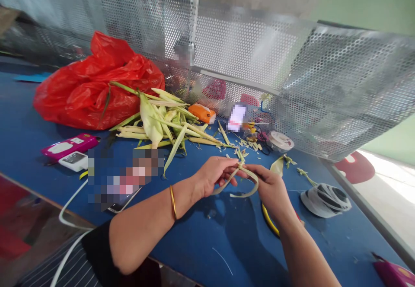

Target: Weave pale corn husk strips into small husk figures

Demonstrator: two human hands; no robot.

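My left hand (pixel 215 173) pinches the base of a small pale green piece, likely corn husk, at mid-table. From it hang narrow, flat pale strips (pixel 255 184), one of them curling round in a loop. My right hand (pixel 270 187) meets the left from the other side, its fingertips closed on the strips near the same joint. The fingertips partly hide how the strips are joined. Yellow-handled pliers or scissors (pixel 270 223) lie beneath the right forearm, mostly covered. Just beyond the right hand is a loose pale husk (pixel 277 166).
A heap of corn husks (pixel 151 120) lies before a red plastic bag (pixel 97 88). Husk scraps (pixel 248 145) scatter beyond my hands. Phones, a white cable (pixel 66 211), a tape roll (pixel 281 140) and a ribbon spool (pixel 326 200) are around. Perforated metal panels (pixel 236 40) border the back.
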